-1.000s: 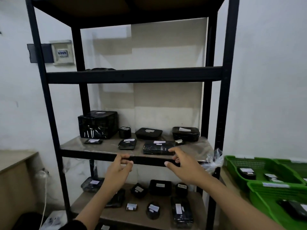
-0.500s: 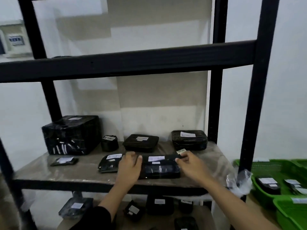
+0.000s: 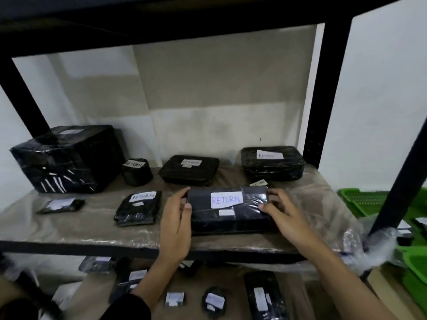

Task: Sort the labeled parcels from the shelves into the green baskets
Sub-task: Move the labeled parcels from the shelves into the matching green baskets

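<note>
Black metal shelving unit point(image 3: 328, 93) filling the view, its middle shelf point(image 3: 69, 229) covered in clear plastic film. Largest on that shelf, at far left rear, a big black wrapped box point(image 3: 69, 158) with a white label on top. Green baskets point(image 3: 365, 202) off to the right beyond the shelf post, partly hidden, with labeled black parcels inside. At right rear, a thick flat parcel point(image 3: 272, 163) with a white label; at centre rear, a flatter parcel point(image 3: 189, 168) also labeled. At front centre, resting on the shelf, a long black parcel point(image 3: 228, 210) marked RETURN, clamped at both ends: left hand point(image 3: 176, 224) with fingers and thumb curled round its left end, right hand point(image 3: 285, 218) gripping its right end. Just left of it, a smaller RETURN parcel point(image 3: 138, 207). Behind that, a small round parcel point(image 3: 136, 172) marked RETURN. At front left, a thin flat packet point(image 3: 61, 205). Below, on the lower shelf, more small labeled parcels, blurred
</note>
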`<state>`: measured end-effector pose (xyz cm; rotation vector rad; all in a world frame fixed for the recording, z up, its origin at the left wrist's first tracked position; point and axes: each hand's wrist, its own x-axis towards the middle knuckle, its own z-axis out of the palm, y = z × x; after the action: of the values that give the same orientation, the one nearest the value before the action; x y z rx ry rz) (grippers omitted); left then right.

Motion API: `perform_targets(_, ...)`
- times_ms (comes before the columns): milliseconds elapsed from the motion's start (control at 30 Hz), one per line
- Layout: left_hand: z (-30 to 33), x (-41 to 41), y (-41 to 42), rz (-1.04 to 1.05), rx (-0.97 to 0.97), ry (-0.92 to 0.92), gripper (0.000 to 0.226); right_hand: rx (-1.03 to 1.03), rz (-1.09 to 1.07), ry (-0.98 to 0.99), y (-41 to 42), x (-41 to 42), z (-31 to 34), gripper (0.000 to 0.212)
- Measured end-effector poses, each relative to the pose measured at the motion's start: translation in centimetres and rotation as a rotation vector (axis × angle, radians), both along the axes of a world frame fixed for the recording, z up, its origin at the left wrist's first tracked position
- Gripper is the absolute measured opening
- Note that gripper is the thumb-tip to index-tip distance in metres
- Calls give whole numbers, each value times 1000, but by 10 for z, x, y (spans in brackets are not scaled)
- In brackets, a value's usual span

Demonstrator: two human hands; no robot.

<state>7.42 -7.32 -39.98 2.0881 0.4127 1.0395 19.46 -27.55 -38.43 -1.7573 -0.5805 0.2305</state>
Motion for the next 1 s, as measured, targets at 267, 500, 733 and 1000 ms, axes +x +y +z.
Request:
perform_targets(267, 0, -1, -5, -106, 81, 137, 49, 137, -15, 1, -6, 1, -4, 34)
perform_targets(500, 5, -2, -21, -97, 285, 331, 49, 177, -159, -106, -9, -3, -2, 36)
perform_targets(733, -11, -11, -26, -28, 667, 568, 66, 183, -231, -287, -54, -58, 0, 41)
perform_targets(1000, -30, -62, -78, 56, 668, 695, 64, 278, -353, -184, -177, -134, -23, 36)
